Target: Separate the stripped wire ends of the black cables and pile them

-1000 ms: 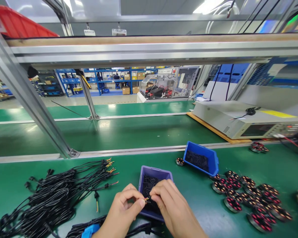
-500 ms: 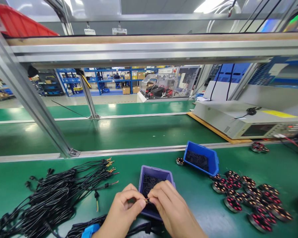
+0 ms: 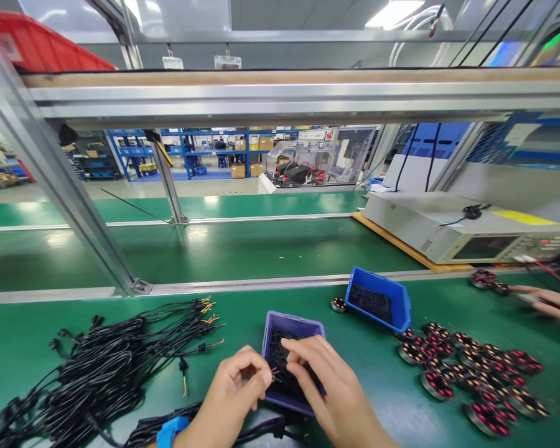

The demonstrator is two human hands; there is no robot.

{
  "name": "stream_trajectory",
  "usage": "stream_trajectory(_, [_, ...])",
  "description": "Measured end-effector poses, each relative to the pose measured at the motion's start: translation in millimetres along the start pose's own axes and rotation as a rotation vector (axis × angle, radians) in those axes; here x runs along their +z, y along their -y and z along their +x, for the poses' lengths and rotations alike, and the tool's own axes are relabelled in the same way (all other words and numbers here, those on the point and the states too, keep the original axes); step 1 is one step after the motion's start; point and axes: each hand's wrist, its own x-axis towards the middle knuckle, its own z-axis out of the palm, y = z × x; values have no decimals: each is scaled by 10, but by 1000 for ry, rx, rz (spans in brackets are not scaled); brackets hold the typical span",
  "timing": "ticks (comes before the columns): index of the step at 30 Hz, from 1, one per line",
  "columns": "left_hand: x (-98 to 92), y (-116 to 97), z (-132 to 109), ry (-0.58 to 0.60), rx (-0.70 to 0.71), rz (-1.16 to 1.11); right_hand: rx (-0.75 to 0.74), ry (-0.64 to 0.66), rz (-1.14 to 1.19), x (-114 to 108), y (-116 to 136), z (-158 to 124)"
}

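Observation:
My left hand (image 3: 240, 389) is closed, thumb and forefinger pinching a thin wire end (image 3: 274, 371) with a bit of red showing. My right hand (image 3: 329, 389) hovers over the near right side of a purple bin (image 3: 295, 321), thumb and forefinger parted, and I see nothing between them. Small black tube pieces (image 3: 278, 356) lie in the bin. A bundle of black cables (image 3: 261, 430) runs beneath my wrists. To the left, a large pile of black cables (image 3: 107, 354) has its orange and red wire ends pointing right.
A blue bin (image 3: 404, 298) with black pieces stands right of the purple one, a round motor part (image 3: 338, 304) beside it. Several more motor parts (image 3: 476, 361) cluster at right. Another person's hand (image 3: 550, 303) reaches in there. A grey instrument (image 3: 448, 218) sits behind; a metal post (image 3: 74, 168) slants at left.
My right hand's fingers have come away from the wire end and parted. My left hand keeps its pinch. Another person's hand has come further into view at the right, by the motor parts.

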Motion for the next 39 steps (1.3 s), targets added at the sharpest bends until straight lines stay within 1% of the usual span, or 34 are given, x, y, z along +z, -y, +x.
stream_trajectory(5, [5, -2, -2, 13, 50, 36, 58, -7, 114, 12, 58, -11])
stream_trajectory(11, [-8, 2, -8, 20, 70, 65, 79, -8, 147, 19, 76, -25])
stream_trajectory(19, [-12, 4, -11, 42, 77, 68, 64, 28, 171, 21, 108, 21])
stream_trajectory(22, [-31, -22, -28, 82, 76, 73, 38, 75, 195, -13, 147, 51])
stream_trajectory(24, [-37, -32, -62, 115, 76, 61, 29, 73, 197, -20, 166, 55])
stream_trajectory(27, [-17, -8, -124, 85, 77, -5, 55, 47, 203, 2, 177, 38])
stream_trajectory(30, [10, 43, -153, 40, 100, -43, 80, 64, 238, 31, 177, 13])
stream_trajectory(31, [12, 56, -151, 54, 105, -41, 80, 74, 250, 32, 174, 8])
stream_trajectory(35, [-6, 51, -117, 129, 86, -48, 45, 100, 227, -30, 126, 27])
stream_trajectory(39, [15, 16, -118, 122, 51, -82, -39, 100, 196, -104, 56, 54])
